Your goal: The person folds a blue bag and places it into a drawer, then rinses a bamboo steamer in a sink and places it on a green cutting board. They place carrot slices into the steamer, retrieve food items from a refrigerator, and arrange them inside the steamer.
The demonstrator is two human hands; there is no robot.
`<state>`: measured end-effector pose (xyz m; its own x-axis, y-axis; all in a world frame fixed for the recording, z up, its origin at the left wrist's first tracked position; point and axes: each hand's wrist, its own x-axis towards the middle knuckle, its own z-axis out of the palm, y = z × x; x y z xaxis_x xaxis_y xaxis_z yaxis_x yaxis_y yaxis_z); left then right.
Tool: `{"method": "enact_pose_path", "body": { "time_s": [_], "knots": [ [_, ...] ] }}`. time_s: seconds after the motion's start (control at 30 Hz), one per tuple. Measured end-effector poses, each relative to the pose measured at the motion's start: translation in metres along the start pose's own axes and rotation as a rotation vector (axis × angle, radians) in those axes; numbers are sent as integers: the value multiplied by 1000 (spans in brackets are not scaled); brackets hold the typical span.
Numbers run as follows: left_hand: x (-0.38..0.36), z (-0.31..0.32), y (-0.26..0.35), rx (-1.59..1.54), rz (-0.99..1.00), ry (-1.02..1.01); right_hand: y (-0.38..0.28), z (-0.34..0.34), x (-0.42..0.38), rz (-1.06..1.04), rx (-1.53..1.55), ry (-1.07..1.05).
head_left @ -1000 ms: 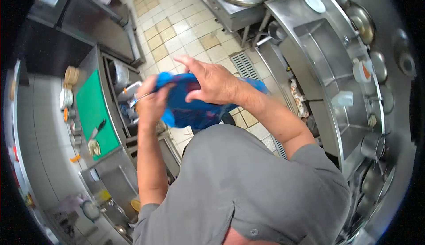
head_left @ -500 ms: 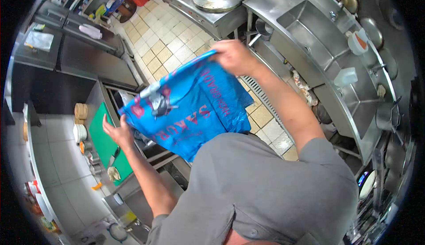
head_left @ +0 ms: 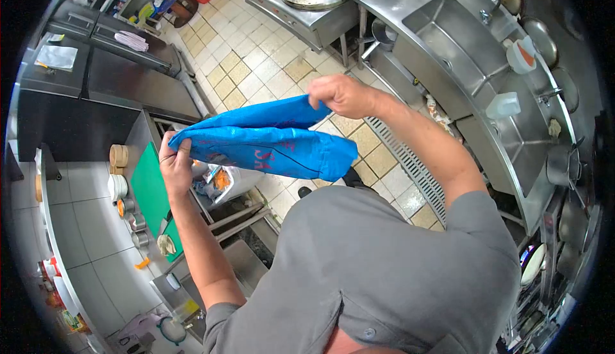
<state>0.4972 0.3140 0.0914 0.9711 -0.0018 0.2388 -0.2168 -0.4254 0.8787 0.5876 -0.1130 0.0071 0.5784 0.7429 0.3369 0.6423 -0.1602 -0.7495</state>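
Observation:
A blue plastic bag [head_left: 256, 146] with red lettering stretches between my two hands, folded lengthwise with its lower part bunched up. Its left end is pinched in my left hand [head_left: 177, 162], near the green cutting board [head_left: 154, 194]. My right hand [head_left: 341, 96] is closed on the upper right edge of the bag, above the tiled floor. Below the bag, a white bin [head_left: 240, 182] with scraps inside shows between the counter and my body. A knife [head_left: 165, 221] lies on the cutting board.
On the right is a steel double sink [head_left: 442, 34] with plastic containers. A stove [head_left: 307, 24] with a lidded pan stands at the top. Dark refrigerators [head_left: 138, 79] line the left. A floor drain grate [head_left: 410, 162] runs beside the sink cabinet.
The bag has gone from spread out to folded and bunched, uncovering the bin. My left hand has moved up slightly and closed on its end; my right hand has lowered a little.

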Motion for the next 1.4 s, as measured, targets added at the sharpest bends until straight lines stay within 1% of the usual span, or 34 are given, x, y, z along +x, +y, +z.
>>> {"method": "enact_pose_path", "body": {
  "time_s": [0.03, 0.07, 0.1, 0.13, 0.17, 0.2, 0.23, 0.27, 0.33, 0.37, 0.4, 0.47, 0.5, 0.53, 0.6, 0.63, 0.7, 0.73, 0.8, 0.83, 0.87, 0.9, 0.93, 0.97, 1.03, 1.07, 1.13, 1.17, 1.2, 1.23, 1.27, 1.3, 1.33, 1.4],
  "knots": [
    [2, 5, 6, -93, 13, 23, 5, -2, -5, -120, -112, -57],
    [2, 8, 10, -185, 26, 45, 6, -2, -15, -120, -108, -53],
    [2, -5, -11, -194, 12, 63, -9, -4, -22, -136, -109, -12],
    [0, -9, -16, -189, 16, 67, -24, -6, -26, -158, -112, 28],
    [-3, -13, -19, -268, -49, 80, -40, -3, -29, -170, -113, 23],
    [-9, -17, -23, -345, -118, 95, -60, 7, -35, -168, -233, 115],
    [-14, -20, -25, -312, -90, 76, -72, 16, -39, -168, -347, 207],
    [-17, -22, -27, -302, -92, 97, -72, 24, -40, -186, -336, 199],
    [-22, -12, -18, -141, 43, 222, -64, 39, -38, 52, -47, 165],
    [-28, -17, -9, -29, -40, 144, -60, 37, -33, 44, -1, 175],
    [-31, -20, -17, 223, 45, 193, -61, 35, -26, 27, 3, 165],
    [-34, 2, 40, 701, 284, 21, -71, 22, -15, 79, 66, 262],
    [-35, 11, 54, 660, 210, -100, -75, 14, -9, 28, 82, 268],
    [-32, 14, 38, 756, 151, -152, -81, 4, -5, 26, 74, 251],
    [-27, 7, -5, 663, 187, -142, -86, -20, 0, 73, 121, 297],
    [-25, 1, -22, 652, 199, -143, -88, -33, -2, 99, 85, 292],
    [-21, -5, -45, 658, -93, -357, -86, -49, -7, 111, 57, 317],
    [-21, 9, -36, 644, -75, -365, -87, -56, -11, 117, 46, 337],
    [-27, 44, -11, 542, 150, -262, -91, -67, -15, 121, 38, 341],
    [-24, 61, 6, 568, 238, -236, -95, -73, -16, 81, 46, 265],
    [-17, 79, 12, 562, 246, -238, -98, -78, -16, 37, 56, 187],
    [-8, 93, 17, 620, 346, -182, -99, -82, -17, -15, 60, 145],
    [2, 106, 20, 676, 445, -123, -104, -86, -18, -13, 53, 148],
    [10, 117, 20, 672, 452, -122, -111, -91, -20, -18, 49, 124],
    [25, 140, 16, 638, 544, -195, -121, -103, -26, -22, 33, 101],
    [28, 149, 17, 634, 555, -192, -124, -110, -32, -33, 9, 85],
    [33, 164, 24, 262, 471, -61, -125, -119, -44, -40, -19, 80],
    [35, 166, 29, 320, 488, -63, -125, -121, -50, -35, -40, 151],
    [36, 166, 34, 314, 494, -74, -125, -121, -57, -26, -59, 223],
    [38, 164, 37, 419, 516, -131, -122, -121, -61, -2, -54, 299],
    [42, 162, 38, 525, 542, -186, -118, -120, -65, 3, -61, 311],
    [43, 159, 36, 586, 553, -174, -113, -118, -70, 39, -87, 412],
    [44, 159, 33, 582, 567, -184, -112, -118, -74, 73, -113, 512],
    [44, 158, 26, 463, 294, -306, -114, -118, -79, 88, -94, 563]
  ]
}}
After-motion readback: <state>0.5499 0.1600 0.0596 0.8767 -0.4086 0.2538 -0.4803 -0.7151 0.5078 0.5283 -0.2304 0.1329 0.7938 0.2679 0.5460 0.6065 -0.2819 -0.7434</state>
